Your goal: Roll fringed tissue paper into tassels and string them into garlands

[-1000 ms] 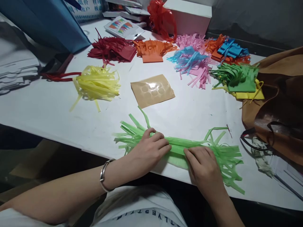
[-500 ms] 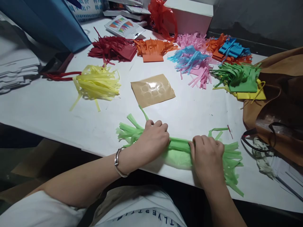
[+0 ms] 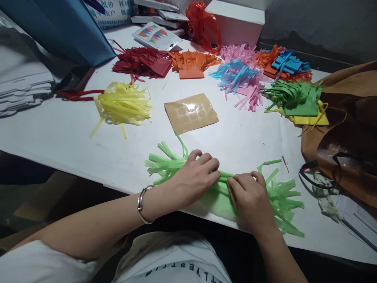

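A light green fringed tissue paper roll point(image 3: 282, 194) lies along the front edge of the white table point(image 3: 59, 133), with cut strips fanning out at both ends. My left hand point(image 3: 196, 179) lies on its left half, fingers curled over and pressing the rolled middle. My right hand point(image 3: 250, 196) rests on the right half, fingers bent and pressed onto the same roll. The fingertips of both hands almost meet at the centre. A silver bangle point(image 3: 141, 204) circles my left wrist.
A tan sheet of clear round stickers point(image 3: 191, 113) lies just beyond. A yellow fringe bundle point(image 3: 122, 106) sits at left; dark red point(image 3: 141, 62), orange point(image 3: 191, 63), pink and blue point(image 3: 240, 76), and green point(image 3: 294, 96) fringe piles lie farther back. A brown bag point(image 3: 347, 129) stands at right.
My hands have drawn closer together over the middle of the green roll. The fingers went from flat, to clenched, to curled and pressing. The roll looks tighter.
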The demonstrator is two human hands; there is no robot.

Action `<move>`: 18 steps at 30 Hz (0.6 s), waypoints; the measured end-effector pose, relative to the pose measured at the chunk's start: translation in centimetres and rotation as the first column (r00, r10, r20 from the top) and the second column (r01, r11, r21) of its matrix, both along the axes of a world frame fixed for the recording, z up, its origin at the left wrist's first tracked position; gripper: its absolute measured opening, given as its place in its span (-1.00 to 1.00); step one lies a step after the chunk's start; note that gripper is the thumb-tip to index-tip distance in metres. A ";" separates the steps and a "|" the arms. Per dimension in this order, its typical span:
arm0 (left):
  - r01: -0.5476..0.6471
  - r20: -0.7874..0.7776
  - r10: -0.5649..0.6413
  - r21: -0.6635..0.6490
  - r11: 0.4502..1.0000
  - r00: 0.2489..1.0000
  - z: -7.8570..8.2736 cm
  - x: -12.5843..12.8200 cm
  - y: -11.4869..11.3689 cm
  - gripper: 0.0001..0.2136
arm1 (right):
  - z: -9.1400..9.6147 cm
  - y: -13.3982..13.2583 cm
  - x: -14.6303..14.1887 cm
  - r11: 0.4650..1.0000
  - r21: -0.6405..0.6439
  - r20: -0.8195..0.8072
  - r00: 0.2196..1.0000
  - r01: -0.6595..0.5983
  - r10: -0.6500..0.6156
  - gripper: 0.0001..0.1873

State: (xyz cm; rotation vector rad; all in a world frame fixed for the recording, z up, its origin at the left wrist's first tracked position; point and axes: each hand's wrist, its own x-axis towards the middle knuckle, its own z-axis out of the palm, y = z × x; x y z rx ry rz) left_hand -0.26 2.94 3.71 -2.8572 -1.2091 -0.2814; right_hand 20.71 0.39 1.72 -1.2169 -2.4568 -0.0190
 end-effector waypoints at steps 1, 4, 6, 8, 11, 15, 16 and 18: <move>0.038 0.002 -0.038 0.010 0.999 0.999 -0.1 0.0 -0.1 -0.89 | 0.1 0.0 -0.1 1.000 0.005 -0.032 0.999 0.007 -0.006 -0.83; 0.065 0.009 -0.066 0.063 0.996 0.998 -0.7 0.0 -0.1 -0.86 | 0.3 -0.2 -0.5 1.000 0.016 -0.064 0.998 0.027 -0.026 -0.87; 0.093 0.030 -0.095 0.078 0.993 0.995 -1.0 0.0 -0.2 -0.82 | 0.2 -0.2 -0.6 0.999 0.037 0.007 1.000 -0.006 0.006 -0.82; 0.128 0.040 -0.131 0.072 0.989 0.991 -1.2 -0.1 -0.2 -0.79 | 0.0 -0.3 -0.6 0.997 0.047 0.070 0.996 -0.066 0.063 -0.75; 0.154 0.043 -0.155 0.045 0.987 0.987 -1.3 -0.5 -0.2 -0.78 | -0.2 -0.6 0.1 0.993 0.036 0.069 0.991 -0.116 0.113 -0.73; 0.123 0.017 -0.123 -0.020 0.992 0.992 -1.2 -0.9 -0.4 -0.84 | -0.5 -1.5 1.4 0.994 0.017 0.004 0.994 -0.108 0.108 -0.71; 0.103 0.002 -0.103 -0.032 0.994 0.995 -1.1 -0.9 -0.4 -0.85 | -0.5 -1.7 1.5 0.996 0.010 -0.016 0.996 -0.083 0.083 -0.73; 0.063 -0.029 -0.064 -0.048 0.997 0.998 -1.1 -0.8 -0.5 -0.86 | -0.6 -2.1 1.5 1.000 -0.021 -0.060 0.998 -0.022 0.021 -0.78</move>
